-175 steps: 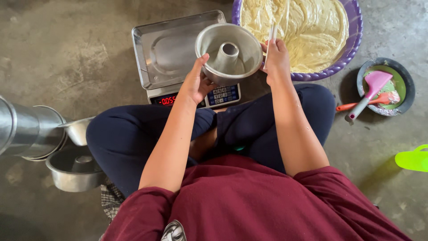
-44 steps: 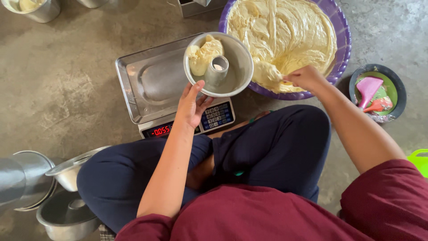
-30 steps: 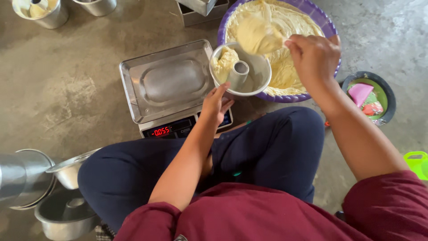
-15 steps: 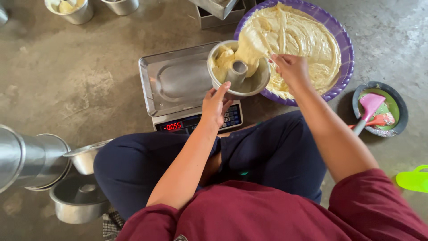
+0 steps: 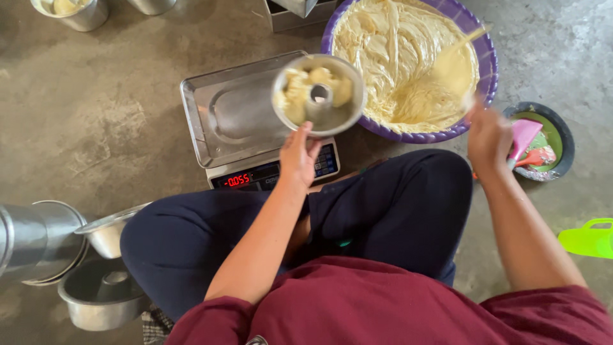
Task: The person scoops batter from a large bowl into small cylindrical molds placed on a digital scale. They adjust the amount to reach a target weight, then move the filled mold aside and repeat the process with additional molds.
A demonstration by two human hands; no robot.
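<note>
Two hands are busy by the shiny metal scale [image 5: 236,118] on the rough grey floor. The left hand [image 5: 299,155] reaches out, fingers gripping the near rim of a round metal ring pan [image 5: 318,95], held level above the scale's right edge, its middle tube pointing up, lumpy batter inside. The right hand [image 5: 489,133], right of the scale, clutches a thin batter-coated stick [image 5: 454,52] slanting over the purple bowl [image 5: 408,64].
</note>
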